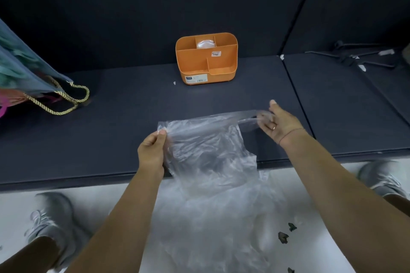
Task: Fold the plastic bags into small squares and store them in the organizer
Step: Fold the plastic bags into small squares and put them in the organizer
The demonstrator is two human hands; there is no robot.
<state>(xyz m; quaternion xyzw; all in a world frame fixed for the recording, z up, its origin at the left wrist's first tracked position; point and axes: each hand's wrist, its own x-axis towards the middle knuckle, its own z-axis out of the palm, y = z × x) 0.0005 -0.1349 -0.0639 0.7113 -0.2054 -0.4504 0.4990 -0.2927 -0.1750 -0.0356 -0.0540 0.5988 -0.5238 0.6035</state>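
A clear plastic bag (208, 157) hangs crumpled over the front edge of the dark mat (124, 117), its lower part reaching down over the white floor. My left hand (153, 150) pinches the bag's upper left corner between thumb and curled fingers. My right hand (279, 123) holds the bag's stretched handle loop at the upper right, thumb raised and fingers partly curled into the loop. An orange organizer (206, 60) with several compartments stands upright at the back of the mat; a folded clear bag (205, 44) sits in its rear middle compartment.
A gift bag with gold rope handles (44, 82) lies at the left on the mat. Black hangers (363, 55) lie at the far right. My grey shoes (53, 217) stand on the white floor, with small dark scraps (284, 237) near the right.
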